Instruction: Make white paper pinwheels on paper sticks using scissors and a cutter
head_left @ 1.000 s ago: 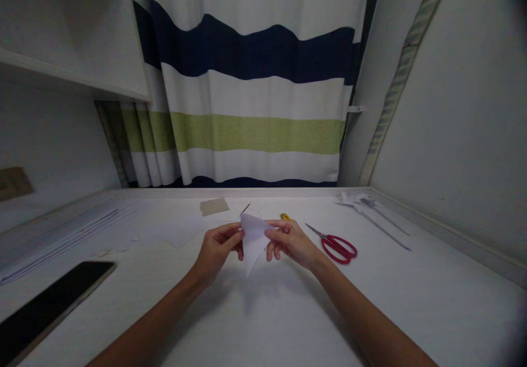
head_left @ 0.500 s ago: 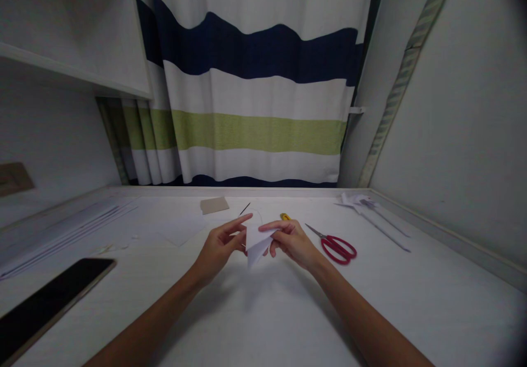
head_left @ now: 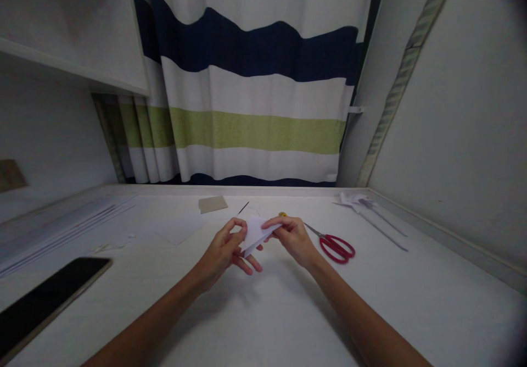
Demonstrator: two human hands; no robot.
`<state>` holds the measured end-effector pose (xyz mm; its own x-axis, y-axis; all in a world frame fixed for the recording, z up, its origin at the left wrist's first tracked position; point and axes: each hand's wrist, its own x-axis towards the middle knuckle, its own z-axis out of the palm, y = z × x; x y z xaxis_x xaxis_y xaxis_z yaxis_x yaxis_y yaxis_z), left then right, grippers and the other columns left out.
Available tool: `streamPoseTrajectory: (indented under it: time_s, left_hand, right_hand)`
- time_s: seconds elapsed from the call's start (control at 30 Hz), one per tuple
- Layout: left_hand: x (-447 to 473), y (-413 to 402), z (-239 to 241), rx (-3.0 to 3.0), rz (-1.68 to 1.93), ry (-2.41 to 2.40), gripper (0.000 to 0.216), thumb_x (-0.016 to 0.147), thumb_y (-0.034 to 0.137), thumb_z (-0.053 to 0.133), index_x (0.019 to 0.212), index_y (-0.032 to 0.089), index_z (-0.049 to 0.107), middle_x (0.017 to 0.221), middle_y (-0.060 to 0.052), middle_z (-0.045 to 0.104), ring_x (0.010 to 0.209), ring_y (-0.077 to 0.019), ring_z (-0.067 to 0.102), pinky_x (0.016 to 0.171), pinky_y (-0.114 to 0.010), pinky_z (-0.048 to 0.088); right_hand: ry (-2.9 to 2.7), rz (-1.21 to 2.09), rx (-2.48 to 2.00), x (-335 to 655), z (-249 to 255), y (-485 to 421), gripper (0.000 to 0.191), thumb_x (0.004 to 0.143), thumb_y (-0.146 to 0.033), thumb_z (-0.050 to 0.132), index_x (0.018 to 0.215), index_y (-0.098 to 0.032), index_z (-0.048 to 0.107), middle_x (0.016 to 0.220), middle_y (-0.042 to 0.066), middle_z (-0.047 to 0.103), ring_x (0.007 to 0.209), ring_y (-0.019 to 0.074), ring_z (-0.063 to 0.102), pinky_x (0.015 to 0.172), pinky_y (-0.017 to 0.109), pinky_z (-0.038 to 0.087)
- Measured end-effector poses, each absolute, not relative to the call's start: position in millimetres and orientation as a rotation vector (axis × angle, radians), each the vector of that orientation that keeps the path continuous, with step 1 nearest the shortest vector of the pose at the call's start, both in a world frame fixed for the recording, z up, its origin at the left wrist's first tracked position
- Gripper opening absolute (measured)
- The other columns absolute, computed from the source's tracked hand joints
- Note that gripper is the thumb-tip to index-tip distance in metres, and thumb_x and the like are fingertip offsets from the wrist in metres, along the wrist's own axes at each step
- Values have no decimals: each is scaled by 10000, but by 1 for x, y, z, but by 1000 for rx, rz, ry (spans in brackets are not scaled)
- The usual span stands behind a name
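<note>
A dark phone (head_left: 45, 301) lies at the near left of the desk (head_left: 263, 317). Over mid-desk, the left hand (head_left: 224, 251) pinches the folded white paper (head_left: 254, 232) at its left edge, with its lower fingers spread beneath. The right hand (head_left: 290, 238) pinches the right corner. Red scissors (head_left: 335, 245) lie just beside the right hand.

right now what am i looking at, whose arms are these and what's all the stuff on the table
There is no machine here. A person wears a camera on the head, so this single picture looks forward and down along their own arms. The left hand and right hand together pinch a folded white paper over a pale table. On the table lie red scissors to the right, a dark phone at the near left, and a small brown card farther back. A striped curtain hangs behind.
</note>
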<state>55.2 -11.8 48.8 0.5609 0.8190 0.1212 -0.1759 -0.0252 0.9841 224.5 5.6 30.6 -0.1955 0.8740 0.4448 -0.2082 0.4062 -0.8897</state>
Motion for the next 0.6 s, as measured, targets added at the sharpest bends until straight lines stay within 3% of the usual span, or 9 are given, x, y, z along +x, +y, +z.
streamPoseTrajectory:
  time_s: [0.23,0.4,0.6]
  left_hand:
    - [54,-11,48,1467,941,622,141,776,293,457,790,186,367,775,-5,561,591,-171,622,498,-258,497]
    - [54,-10,48,1533,1065,691,142,732,240,519,779,152,418,713,0,558,537,-153,604,529,-296,500]
    - [52,-6,48,1655,1193,814,97,717,208,527,744,124,489,484,36,515,424,-73,473,441,-193,390]
  right_hand:
    - [-1370,1083,-606,224,31,5,218,646,-44,489,647,-193,648,667,-16,607,654,90,543,627,214,422]
    - [-1382,1022,-625,225,30,7,199,646,-52,504,642,-190,647,689,-13,609,676,95,545,633,206,415]
    - [-1509,1002,-616,225,38,2,129,677,-112,525,665,-188,629,772,10,608,757,124,539,702,250,398]
